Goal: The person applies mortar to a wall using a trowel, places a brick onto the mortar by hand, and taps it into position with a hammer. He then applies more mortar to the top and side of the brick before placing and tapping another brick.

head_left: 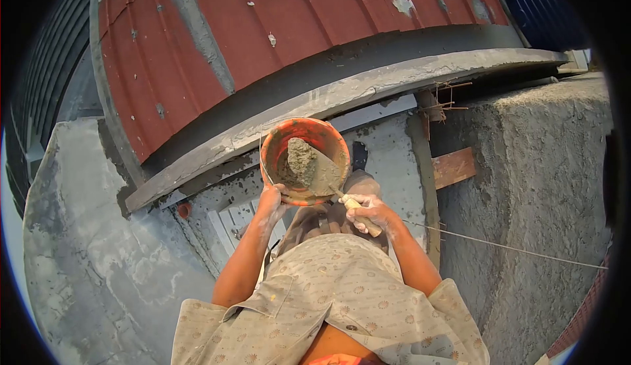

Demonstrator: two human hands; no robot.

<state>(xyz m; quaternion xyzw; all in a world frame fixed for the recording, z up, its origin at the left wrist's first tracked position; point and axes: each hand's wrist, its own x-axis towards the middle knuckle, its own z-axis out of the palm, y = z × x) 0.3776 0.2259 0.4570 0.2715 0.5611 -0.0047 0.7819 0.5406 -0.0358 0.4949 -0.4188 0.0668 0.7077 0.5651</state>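
The left hand [273, 198] grips the near left rim of an orange bucket [340, 143], which is held in front of the body with its mouth facing up. The right hand [369, 212] is closed around the wooden handle [362, 216] of a trowel, just outside the near right rim. The trowel's blade [324, 175] reaches into the bucket, with a lump of wet grey mortar [302, 160] at its far left side. Both hands have pale smears on them. Beyond the bucket runs a curved concrete ledge [368, 87], and past that a red ribbed metal roof [263, 29]. To the right, a short wooden board [454, 168] sticks out beside a rough grey wall [526, 187].
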